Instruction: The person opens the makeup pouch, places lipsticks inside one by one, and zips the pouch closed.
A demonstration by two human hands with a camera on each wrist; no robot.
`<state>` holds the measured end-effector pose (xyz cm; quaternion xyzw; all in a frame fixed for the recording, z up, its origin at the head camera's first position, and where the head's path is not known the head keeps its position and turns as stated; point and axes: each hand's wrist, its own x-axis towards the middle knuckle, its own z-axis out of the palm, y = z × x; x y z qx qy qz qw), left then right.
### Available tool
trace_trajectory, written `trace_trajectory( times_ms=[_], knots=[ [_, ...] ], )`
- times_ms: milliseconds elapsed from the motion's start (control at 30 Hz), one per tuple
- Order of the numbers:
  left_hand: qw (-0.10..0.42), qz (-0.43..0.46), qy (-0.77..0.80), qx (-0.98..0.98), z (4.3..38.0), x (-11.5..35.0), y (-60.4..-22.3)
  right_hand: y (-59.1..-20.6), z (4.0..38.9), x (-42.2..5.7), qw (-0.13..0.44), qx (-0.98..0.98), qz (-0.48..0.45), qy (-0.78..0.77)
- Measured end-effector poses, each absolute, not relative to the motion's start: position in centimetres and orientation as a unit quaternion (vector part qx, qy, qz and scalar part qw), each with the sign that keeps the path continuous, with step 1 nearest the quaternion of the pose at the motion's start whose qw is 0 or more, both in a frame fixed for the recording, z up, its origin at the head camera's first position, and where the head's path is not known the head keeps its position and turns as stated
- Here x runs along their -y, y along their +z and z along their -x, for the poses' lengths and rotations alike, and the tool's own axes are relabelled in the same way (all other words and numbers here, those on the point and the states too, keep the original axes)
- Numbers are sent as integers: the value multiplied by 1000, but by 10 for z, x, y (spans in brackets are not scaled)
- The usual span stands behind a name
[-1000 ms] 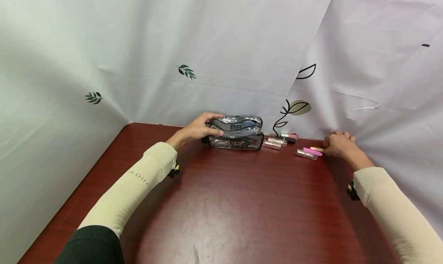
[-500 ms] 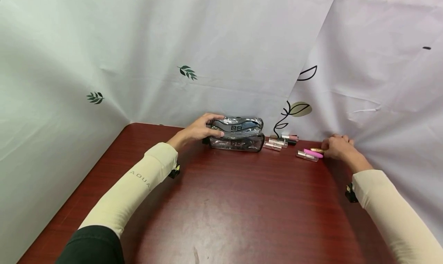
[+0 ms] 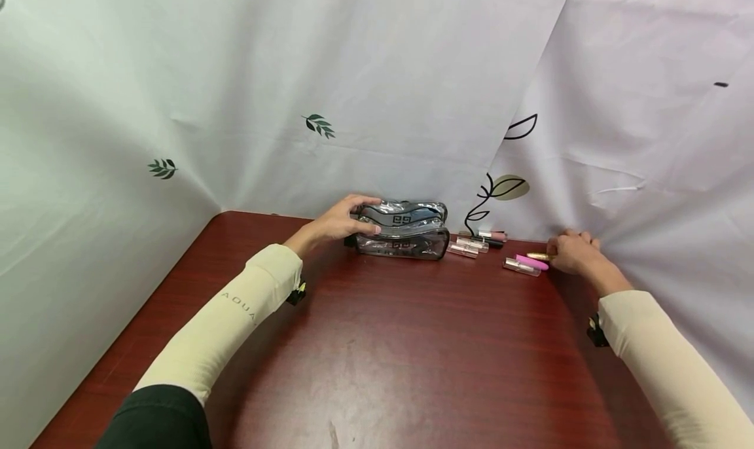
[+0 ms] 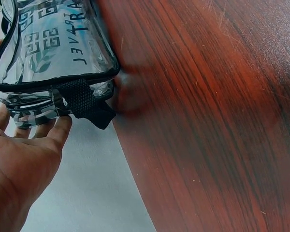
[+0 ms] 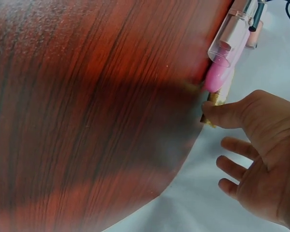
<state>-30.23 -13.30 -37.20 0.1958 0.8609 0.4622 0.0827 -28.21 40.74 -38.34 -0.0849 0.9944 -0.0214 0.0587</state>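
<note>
My left hand (image 3: 336, 222) grips the left end of a clear zip pouch (image 3: 406, 245) with black trim, thumb in front and fingers over the top. A black fabric tab (image 4: 82, 99) on its end shows in the left wrist view. At the table's back right, my right hand (image 3: 577, 252) pinches the near end of a slim gold tube (image 5: 222, 94); the thumb lies on it and the index fingertip is hidden. Alongside the gold tube lie a bright pink tube (image 3: 533, 262) and a clear lip gloss tube (image 3: 521, 266).
Between pouch and right hand, several more cosmetic tubes (image 3: 471, 243) lie by the back edge, one with a pink body (image 3: 492, 235). A white printed cloth (image 3: 412, 95) hangs close behind the red-brown wooden table (image 3: 412, 344).
The right hand has shifted very slightly left along the gold tube. The left hand stays on the pouch, and the tubes keep their places.
</note>
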Motion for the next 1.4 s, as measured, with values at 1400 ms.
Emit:
trace_trajectory(
  times_ms=[1400],
  knots=[
    [83,-199,452,-865,302,132,-370,-351,274,-343,7,-988,149,-41]
  ],
)
